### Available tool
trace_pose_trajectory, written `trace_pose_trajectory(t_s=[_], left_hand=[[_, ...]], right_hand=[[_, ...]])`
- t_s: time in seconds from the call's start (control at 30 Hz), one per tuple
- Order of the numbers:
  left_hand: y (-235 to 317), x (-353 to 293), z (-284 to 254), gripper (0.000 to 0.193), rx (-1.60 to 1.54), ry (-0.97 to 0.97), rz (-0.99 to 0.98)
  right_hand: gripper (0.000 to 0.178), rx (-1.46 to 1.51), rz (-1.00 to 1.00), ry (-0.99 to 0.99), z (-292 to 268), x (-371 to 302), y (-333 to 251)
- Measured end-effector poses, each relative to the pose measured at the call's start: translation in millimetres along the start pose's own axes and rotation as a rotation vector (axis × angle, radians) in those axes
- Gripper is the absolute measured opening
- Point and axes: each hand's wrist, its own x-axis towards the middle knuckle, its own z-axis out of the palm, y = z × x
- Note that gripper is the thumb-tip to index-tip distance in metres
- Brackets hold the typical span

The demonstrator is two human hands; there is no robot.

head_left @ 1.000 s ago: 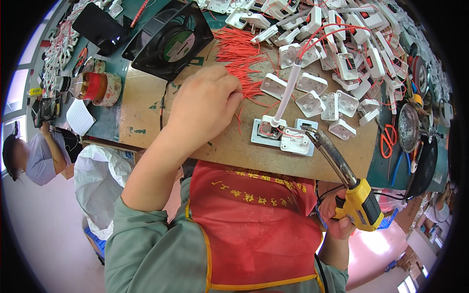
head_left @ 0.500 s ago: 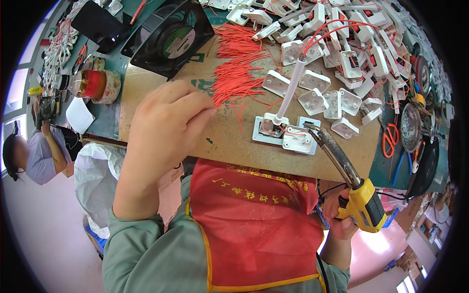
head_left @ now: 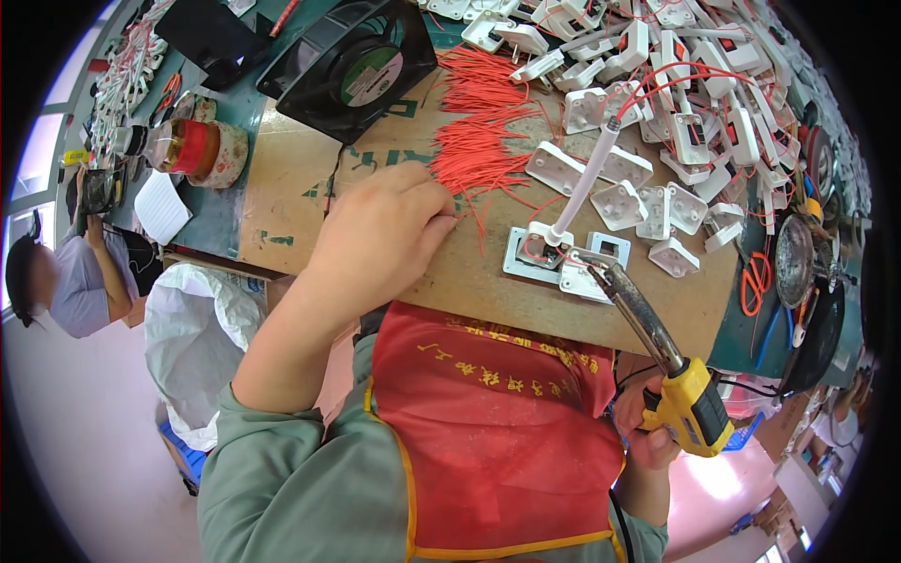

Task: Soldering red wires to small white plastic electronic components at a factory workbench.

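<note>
My left hand (head_left: pixel 389 230) is closed in a pinch over the board, its fingertips beside the near end of a pile of short red wires (head_left: pixel 479 155). What lies between those fingers is too small to make out. In my right hand (head_left: pixel 646 427) is a yellow and black soldering gun (head_left: pixel 693 408). Its dark metal tip reaches the edge of an open white plastic housing (head_left: pixel 584 280) on a light-blue fixture (head_left: pixel 526 261). From the housing's other half a white tube (head_left: pixel 587 178) stands up at a slant, with red wires coming out of its top.
A black fan (head_left: pixel 352 70) stands at the far left of the brown board (head_left: pixel 291 202). White housings (head_left: pixel 694 141) are heaped at the far right. Orange-handled scissors (head_left: pixel 754 283) lie on the right. A glass jar (head_left: pixel 188 148) stands left; a person (head_left: pixel 84 281) sits beyond.
My left hand has shifted right and slightly nearer, still pinched at the red wires. The soldering gun stays at the housing. The whole view has shifted slightly.
</note>
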Motion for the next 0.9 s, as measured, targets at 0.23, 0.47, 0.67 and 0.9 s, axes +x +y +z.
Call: trace_pose_trajectory(t_s=[0.23, 0.47, 0.67, 0.9], left_hand=[[3.8, -5.3, 1.7, 0.01, 0.086, -0.003, 0.06], [15.1, -14.6, -8.2, 0.011, 0.065, 0.108, 0.064], [29.4, -11.4, 0.3, 0.016, -0.08, 0.17, 0.199], [48.0, -14.6, 34.2, 0.02, -0.201, 0.226, 0.195]], right_hand=[[0.071, 0.004, 0.039, 0.006, 6.8, 1.4, 0.1], [0.072, 0.029, 0.062, -0.007, 2.1, -2.6, 1.4], [0.074, 0.007, 0.071, -0.042, -1.0, -3.5, 4.6], [0.075, -0.095, 0.027, -0.105, -11.3, -10.7, 18.8]])
